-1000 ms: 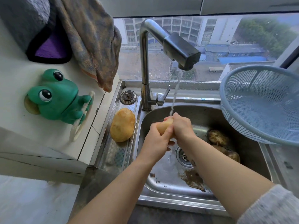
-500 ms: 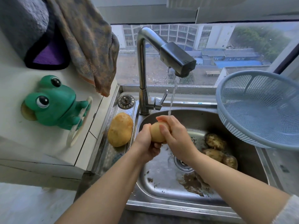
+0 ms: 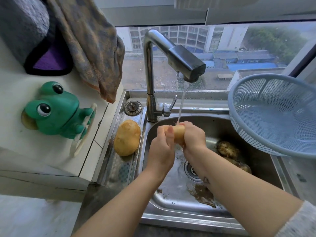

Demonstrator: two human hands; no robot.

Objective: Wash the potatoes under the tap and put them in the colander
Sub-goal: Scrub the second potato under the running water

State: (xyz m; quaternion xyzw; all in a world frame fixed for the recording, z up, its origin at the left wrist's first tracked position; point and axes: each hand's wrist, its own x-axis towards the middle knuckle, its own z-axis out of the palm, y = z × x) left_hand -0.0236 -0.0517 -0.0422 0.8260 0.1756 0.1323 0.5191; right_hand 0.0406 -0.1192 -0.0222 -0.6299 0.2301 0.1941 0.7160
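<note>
Nearest me is the front rim of the sink [image 3: 188, 221], and both my bare forearms reach over it. On the sink's floor, close to that rim, lies a brown smear of mud [image 3: 203, 194], with the drain [image 3: 192, 170] just beyond it.

Above the drain my hands meet. My left hand [image 3: 161, 147] curls round the left end of a potato [image 3: 179, 134] and my right hand [image 3: 193, 137] wraps round its right end. Only a pale yellow band of the potato shows between them. I hold it over the middle of the sink, clear of the floor. A thin stream of water [image 3: 182, 103] falls onto its top, where my right fingers lie.

On the floor in the right part of the sink lie dirty potatoes [image 3: 228, 148], brown and crusted and partly hidden by my right forearm. On the ridged steel just left of the sink rests a large clean potato [image 3: 126, 137].

The tap [image 3: 186, 60] stands at the sink's back edge, and its spout arches over the bowl. A blue colander [image 3: 273, 117] sits raised over the sink's right rim, its mouth tilted toward me.

Further left of the sink, a green frog [image 3: 54, 110] is stuck to the white tiles. A cloth [image 3: 95, 48] hangs above it.
</note>
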